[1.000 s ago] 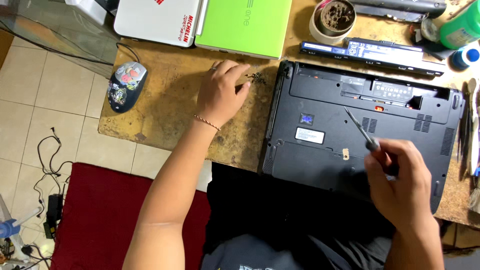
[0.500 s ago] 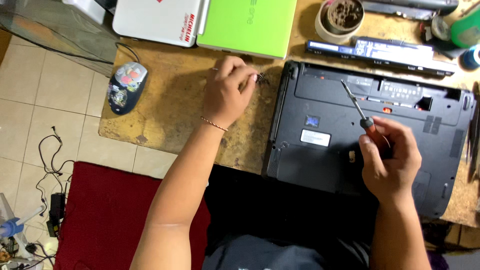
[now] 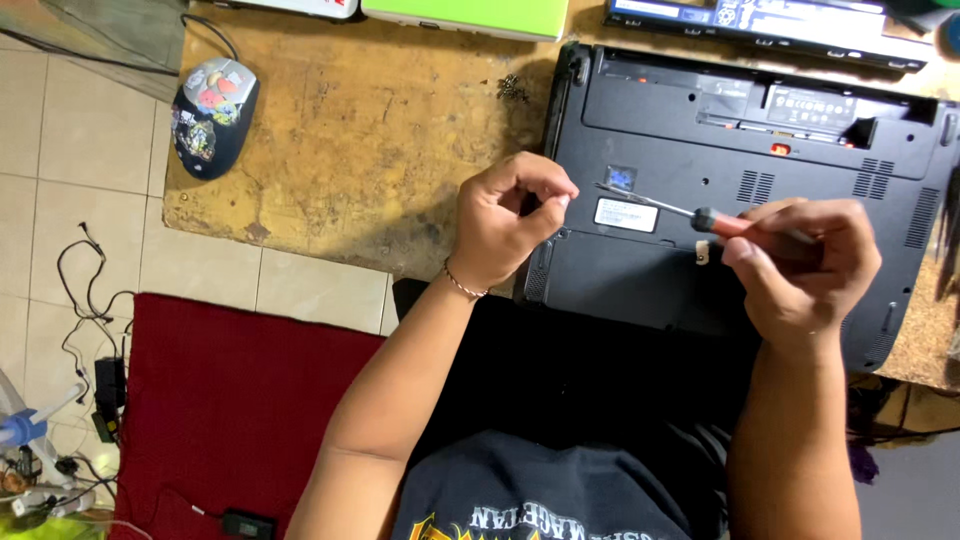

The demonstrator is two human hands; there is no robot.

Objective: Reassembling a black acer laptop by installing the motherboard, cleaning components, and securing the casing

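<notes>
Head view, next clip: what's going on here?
A person sits at a worn wooden table with a black laptop lying upside down on it. The right hand holds a screwdriver with a red and black handle, its tip pointing toward the left hand, whose fingers are pinched together near the tip. A computer mouse covered in stickers sits at the table's far left.

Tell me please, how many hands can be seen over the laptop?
2. The left hand is at the left edge of the black laptop, fingertips pinched together. The right hand is over the laptop's right part, holding a screwdriver. No other hands show.
</notes>
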